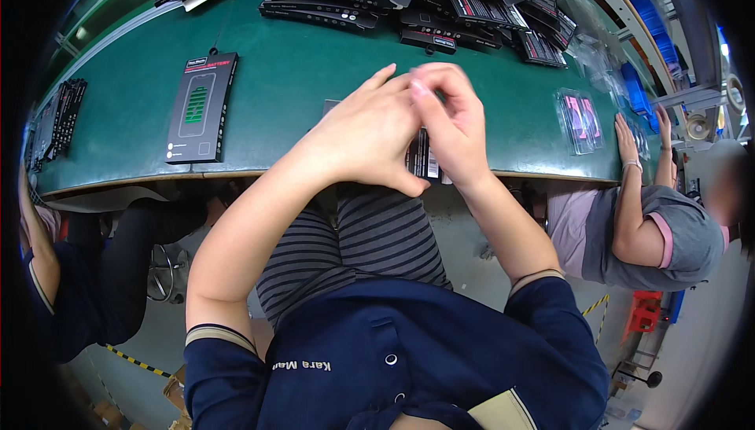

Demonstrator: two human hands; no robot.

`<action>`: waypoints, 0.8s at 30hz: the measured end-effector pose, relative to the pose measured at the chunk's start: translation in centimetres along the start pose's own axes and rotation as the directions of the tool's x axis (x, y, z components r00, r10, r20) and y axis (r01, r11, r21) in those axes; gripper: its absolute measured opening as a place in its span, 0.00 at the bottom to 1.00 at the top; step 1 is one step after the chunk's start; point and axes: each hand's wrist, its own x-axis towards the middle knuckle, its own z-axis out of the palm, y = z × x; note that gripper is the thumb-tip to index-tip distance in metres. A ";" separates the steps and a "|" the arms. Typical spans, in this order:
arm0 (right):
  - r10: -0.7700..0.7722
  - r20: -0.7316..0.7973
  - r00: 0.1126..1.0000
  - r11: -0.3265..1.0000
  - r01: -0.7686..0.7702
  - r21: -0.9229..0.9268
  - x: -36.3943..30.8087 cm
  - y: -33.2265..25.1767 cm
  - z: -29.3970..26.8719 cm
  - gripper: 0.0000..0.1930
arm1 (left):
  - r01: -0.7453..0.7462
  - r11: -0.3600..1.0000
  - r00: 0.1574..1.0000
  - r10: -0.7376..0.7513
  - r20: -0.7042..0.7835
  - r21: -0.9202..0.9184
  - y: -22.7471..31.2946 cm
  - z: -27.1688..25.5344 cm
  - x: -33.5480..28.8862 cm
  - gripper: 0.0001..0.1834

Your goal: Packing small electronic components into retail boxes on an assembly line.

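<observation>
In front of my body, over the near edge of the green table, my two hands meet. My left hand (370,133) is palm down with its thumb spread out toward me and one finger raised; its other fingertips are partly hidden by the right hand. My right hand (456,119) curls with thumb and fingers drawn together against the left fingers, slightly blurred. Whatever it may pinch is too small to make out. Beneath both hands lies a black box (432,164) with a barcode label, mostly covered.
A black battery box (201,108) with a hang tab lies at left on the green table (267,108). Stacked black boxes (322,1) fill the back. More boxes (59,123) stand far left. Clear plastic trays (580,119) lie right, near a co-worker's hands (627,139). Another person sits left.
</observation>
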 end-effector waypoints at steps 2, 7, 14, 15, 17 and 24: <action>-0.024 0.061 0.998 0.978 0.011 0.209 2.1 -2.5 -0.1 0.08 | 0.173 0.982 0.985 -0.171 0.034 -0.080 1.4 -2.2 0.5 0.46; 0.211 0.331 0.920 0.468 -0.392 0.792 2.8 -8.4 -1.9 0.22 | -0.015 0.954 0.634 -0.222 -0.741 -0.299 1.7 -1.8 -0.1 0.51; -0.273 -0.170 0.947 0.935 0.303 0.185 2.2 -4.9 3.8 0.08 | -0.524 0.394 0.528 -0.546 -0.651 -0.755 2.6 -1.9 0.0 0.11; -0.310 -0.194 0.931 0.936 0.334 0.110 2.2 -4.8 4.1 0.07 | -0.523 0.401 0.523 -0.545 -0.655 -0.752 2.5 -1.9 0.0 0.11; -0.151 -0.209 0.966 0.913 0.217 0.344 2.5 -4.5 3.9 0.08 | -0.500 0.480 0.519 -0.501 -0.692 -0.721 2.6 -1.6 0.1 0.11; -0.102 -0.302 0.948 0.855 0.239 0.461 2.6 -5.2 5.0 0.14 | -0.462 0.546 0.510 -0.482 -0.713 -0.699 1.5 -1.9 -0.6 0.12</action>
